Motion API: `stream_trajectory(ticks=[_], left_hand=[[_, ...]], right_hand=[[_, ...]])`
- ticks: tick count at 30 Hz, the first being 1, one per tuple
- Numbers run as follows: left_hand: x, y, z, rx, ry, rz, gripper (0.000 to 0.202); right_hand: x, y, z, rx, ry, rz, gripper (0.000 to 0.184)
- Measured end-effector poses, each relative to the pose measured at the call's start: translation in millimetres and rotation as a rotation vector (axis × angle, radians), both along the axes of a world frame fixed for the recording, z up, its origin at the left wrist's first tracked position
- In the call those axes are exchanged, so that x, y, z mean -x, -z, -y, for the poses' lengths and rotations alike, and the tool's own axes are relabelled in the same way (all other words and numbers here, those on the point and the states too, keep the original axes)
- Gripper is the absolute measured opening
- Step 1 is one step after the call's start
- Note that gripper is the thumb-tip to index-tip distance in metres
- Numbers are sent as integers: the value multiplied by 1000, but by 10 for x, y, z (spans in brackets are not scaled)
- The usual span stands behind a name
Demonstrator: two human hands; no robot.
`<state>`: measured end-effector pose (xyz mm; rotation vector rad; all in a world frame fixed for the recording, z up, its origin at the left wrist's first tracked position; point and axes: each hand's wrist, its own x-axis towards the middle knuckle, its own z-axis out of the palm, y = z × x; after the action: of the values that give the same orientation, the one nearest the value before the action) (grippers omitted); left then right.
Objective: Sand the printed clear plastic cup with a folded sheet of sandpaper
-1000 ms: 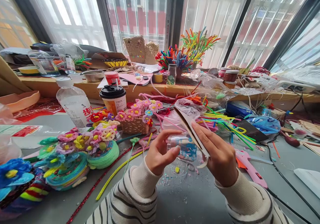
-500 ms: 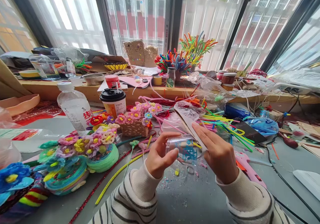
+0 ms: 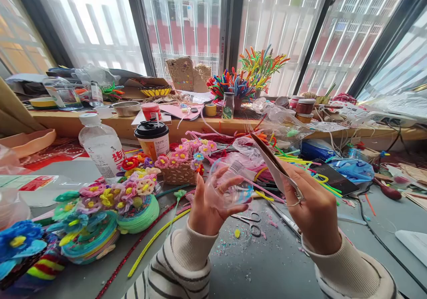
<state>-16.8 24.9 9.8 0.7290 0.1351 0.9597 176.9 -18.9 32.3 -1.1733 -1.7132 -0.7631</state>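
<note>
My left hand [image 3: 208,208] is closed around a small clear plastic cup [image 3: 228,184] with a barcode sticker, held tilted just above the table. My right hand [image 3: 313,212] is closed on a folded strip of card [image 3: 271,162], white outside and brown inside, which points up and to the left. The card's tip is a little to the right of the cup and apart from it. Small scissors [image 3: 251,223] lie on the grey table [image 3: 253,268] below and between my hands, among glitter crumbs.
Pipe-cleaner flowers [image 3: 103,199] crowd the left. A flower basket [image 3: 182,167], a lidded paper cup [image 3: 152,139] and a water bottle [image 3: 100,150] stand behind them. Loose green and yellow pipe cleaners [image 3: 300,163] lie at right, a long yellow one [image 3: 155,241] in front. A cluttered wooden sill [image 3: 66,119] runs along the window.
My hands have drawn apart. The left one tipped the clear cup up and to the left; the right one lifted the card away to the right, uncovering the scissors.
</note>
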Motion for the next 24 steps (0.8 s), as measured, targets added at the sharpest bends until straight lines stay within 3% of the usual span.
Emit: stream_trajectory(ticks=[3, 14, 19, 24], left_hand=[[27, 10, -52, 114, 43, 72, 50], [-53, -106, -25, 471, -233, 61, 53], [-69, -22, -48, 449, -232, 109, 50], [-51, -30, -14, 344, -172, 96, 70]], right_hand=[[6, 9, -3, -25, 10, 5, 52], [42, 63, -20, 28, 13, 35, 46], [38, 81, -38, 38, 26, 40, 44], [38, 89, -40, 21, 27, 27, 45]])
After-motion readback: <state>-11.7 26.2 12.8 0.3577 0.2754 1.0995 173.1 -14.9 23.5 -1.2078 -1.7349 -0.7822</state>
